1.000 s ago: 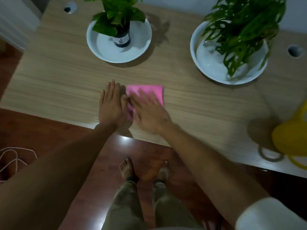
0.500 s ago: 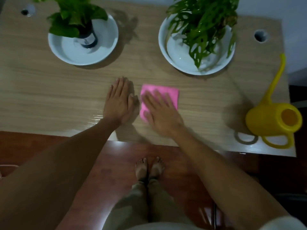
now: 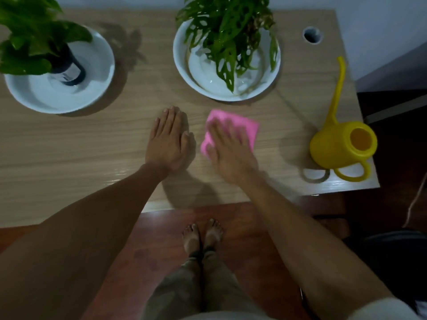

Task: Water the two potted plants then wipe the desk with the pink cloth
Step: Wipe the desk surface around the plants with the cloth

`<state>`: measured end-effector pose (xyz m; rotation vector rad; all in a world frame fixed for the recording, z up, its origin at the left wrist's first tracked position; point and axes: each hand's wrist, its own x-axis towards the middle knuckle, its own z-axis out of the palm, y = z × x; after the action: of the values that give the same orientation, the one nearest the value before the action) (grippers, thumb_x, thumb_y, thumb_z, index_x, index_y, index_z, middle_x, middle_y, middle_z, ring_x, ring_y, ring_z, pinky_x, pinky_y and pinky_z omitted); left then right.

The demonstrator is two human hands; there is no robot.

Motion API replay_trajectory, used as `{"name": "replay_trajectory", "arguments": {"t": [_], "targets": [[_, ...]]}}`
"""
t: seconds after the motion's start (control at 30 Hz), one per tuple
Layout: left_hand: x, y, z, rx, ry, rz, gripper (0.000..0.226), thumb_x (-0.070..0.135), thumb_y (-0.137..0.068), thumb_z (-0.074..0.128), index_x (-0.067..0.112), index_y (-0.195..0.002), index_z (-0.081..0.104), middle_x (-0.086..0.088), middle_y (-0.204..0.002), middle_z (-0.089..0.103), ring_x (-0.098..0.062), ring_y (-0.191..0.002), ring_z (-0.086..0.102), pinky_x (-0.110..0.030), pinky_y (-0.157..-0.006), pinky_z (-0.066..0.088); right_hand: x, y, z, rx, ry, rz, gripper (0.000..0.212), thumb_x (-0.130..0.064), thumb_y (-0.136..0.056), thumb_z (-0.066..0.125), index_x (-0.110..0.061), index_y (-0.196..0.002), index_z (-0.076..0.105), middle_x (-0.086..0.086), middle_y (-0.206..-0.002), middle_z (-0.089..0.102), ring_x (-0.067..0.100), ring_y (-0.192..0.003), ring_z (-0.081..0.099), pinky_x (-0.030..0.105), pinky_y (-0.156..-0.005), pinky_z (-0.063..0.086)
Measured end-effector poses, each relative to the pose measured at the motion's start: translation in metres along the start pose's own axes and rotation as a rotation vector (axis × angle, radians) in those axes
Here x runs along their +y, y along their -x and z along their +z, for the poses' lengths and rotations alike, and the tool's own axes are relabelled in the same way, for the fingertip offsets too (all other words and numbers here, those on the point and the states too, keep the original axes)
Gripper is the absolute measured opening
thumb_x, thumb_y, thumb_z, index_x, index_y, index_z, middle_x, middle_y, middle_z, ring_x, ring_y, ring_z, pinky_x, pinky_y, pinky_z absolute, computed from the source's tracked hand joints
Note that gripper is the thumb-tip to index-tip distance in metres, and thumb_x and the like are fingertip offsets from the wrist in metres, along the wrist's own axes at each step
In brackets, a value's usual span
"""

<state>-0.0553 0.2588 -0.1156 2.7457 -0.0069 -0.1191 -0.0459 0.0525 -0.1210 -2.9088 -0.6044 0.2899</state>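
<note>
3 risks stand out, largest thing first:

- The desk [image 3: 69,144] shines along its near edge, perhaps with water. The left hand [image 3: 167,140] lies flat on it with fingers together, clamped on nothing, seemingly as a brace. On a slick top that palm could slide if the person leans on it.
- The 2 potted plants sit in white dishes at the far side: the monstera dish [image 3: 184,65] just beyond the cloth, the bottle plant's dish [image 3: 101,65] far left. Drooping leaves hang over the monstera dish's near rim. A far stroke could bump that rim and slop any water held in it, though I cannot tell if it holds any.
- The yellow watering can [image 3: 342,144] stands near the right edge, handle close to the near edge, apart from the cloth. A wide sweep to the right could knock it off.
- The pink cloth [image 3: 242,125] lies folded mid-desk under the right hand [image 3: 228,146], which presses it with fingers spread, not gripping. Motion blur hides detail. Pressed flat, it could bunch or slip out.
</note>
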Motion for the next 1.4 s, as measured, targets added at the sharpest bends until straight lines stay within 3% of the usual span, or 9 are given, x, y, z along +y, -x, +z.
{"name": "replay_trajectory", "arguments": {"t": [0.07,0.13,0.4,0.57,0.8,1.0,1.07,1.27,1.4], "targets": [[0.010,-0.010,0.002,0.010,0.003,0.025,0.068,0.037,-0.103,0.024,0.005,-0.163,0.025,-0.014,-0.172,0.020,-0.028,-0.162,0.013,-0.046,-0.131,0.008,0.010,0.039,0.005,-0.063,0.064,-0.218,0.062,-0.048,-0.113,0.020,-0.026,-0.169,0.008,-0.002,-0.177,0.006,0.027,-0.165,0.003,0.057,-0.131,0.008],[0.017,-0.018,0.005,0.013,-0.003,0.033,0.069,0.039,-0.102,0.022,0.005,-0.163,0.026,-0.014,-0.172,0.021,-0.028,-0.161,0.014,-0.046,-0.131,0.007,0.035,0.068,0.006,-0.090,0.079,-0.264,0.062,-0.048,-0.111,0.025,-0.028,-0.169,0.015,-0.003,-0.176,0.012,0.024,-0.164,0.009,0.055,-0.131,0.012],[0.047,-0.039,0.039,0.085,-0.043,0.008,0.066,0.037,-0.104,0.030,0.004,-0.161,0.028,-0.015,-0.171,0.022,-0.027,-0.161,0.016,-0.043,-0.132,0.003,0.119,-0.035,-0.040,0.064,-0.152,0.489,0.067,-0.051,-0.111,0.014,-0.021,-0.170,0.005,0.004,-0.178,0.003,0.031,-0.164,0.002,0.060,-0.131,0.002],[0.052,-0.043,0.050,0.125,-0.076,0.007,0.066,0.040,-0.105,0.030,0.006,-0.161,0.025,-0.015,-0.171,0.022,-0.027,-0.161,0.014,-0.046,-0.132,0.007,0.162,-0.120,-0.056,0.132,-0.235,0.713,0.064,-0.046,-0.112,0.015,-0.020,-0.170,0.005,0.002,-0.178,-0.001,0.029,-0.165,-0.005,0.058,-0.130,-0.004],[0.054,-0.041,0.046,0.105,-0.081,0.002,0.068,0.041,-0.105,0.028,0.004,-0.162,0.024,-0.016,-0.171,0.021,-0.029,-0.161,0.013,-0.047,-0.132,0.006,0.115,-0.080,-0.034,0.086,-0.172,0.559,0.066,-0.048,-0.112,0.011,-0.018,-0.169,0.002,0.005,-0.178,0.001,0.032,-0.164,-0.002,0.059,-0.131,0.003],[0.055,-0.041,0.046,0.111,-0.116,0.005,0.068,0.039,-0.103,0.029,0.002,-0.160,0.028,-0.019,-0.169,0.026,-0.032,-0.159,0.021,-0.050,-0.130,0.013,0.046,0.005,0.002,0.039,-0.085,0.153,0.064,-0.048,-0.111,0.018,-0.019,-0.169,0.014,0.005,-0.177,0.011,0.030,-0.164,0.006,0.059,-0.131,0.010],[0.056,-0.041,0.046,0.116,-0.115,0.009,0.069,0.039,-0.103,0.029,0.003,-0.161,0.028,-0.018,-0.170,0.025,-0.031,-0.160,0.019,-0.050,-0.131,0.012,0.069,-0.015,-0.007,0.060,-0.090,0.240,0.064,-0.049,-0.112,0.016,-0.022,-0.169,0.011,0.002,-0.177,0.009,0.030,-0.164,0.008,0.060,-0.131,0.009],[0.055,-0.043,0.048,0.102,-0.107,0.003,0.069,0.044,-0.105,0.029,0.007,-0.163,0.021,-0.013,-0.173,0.018,-0.025,-0.162,0.009,-0.046,-0.132,0.006,0.187,-0.123,-0.053,0.164,-0.247,0.793,0.066,-0.046,-0.111,0.014,-0.017,-0.169,0.002,0.007,-0.178,-0.002,0.034,-0.164,-0.005,0.064,-0.129,-0.001],[0.048,-0.045,0.049,0.095,-0.132,0.017,0.069,0.044,-0.106,0.027,0.006,-0.164,0.019,-0.013,-0.173,0.016,-0.026,-0.162,0.008,-0.047,-0.132,0.006,0.199,-0.139,-0.059,0.220,-0.346,0.959,0.069,-0.047,-0.110,0.016,-0.013,-0.169,0.003,0.012,-0.177,-0.002,0.037,-0.163,-0.007,0.064,-0.125,-0.010]]}}
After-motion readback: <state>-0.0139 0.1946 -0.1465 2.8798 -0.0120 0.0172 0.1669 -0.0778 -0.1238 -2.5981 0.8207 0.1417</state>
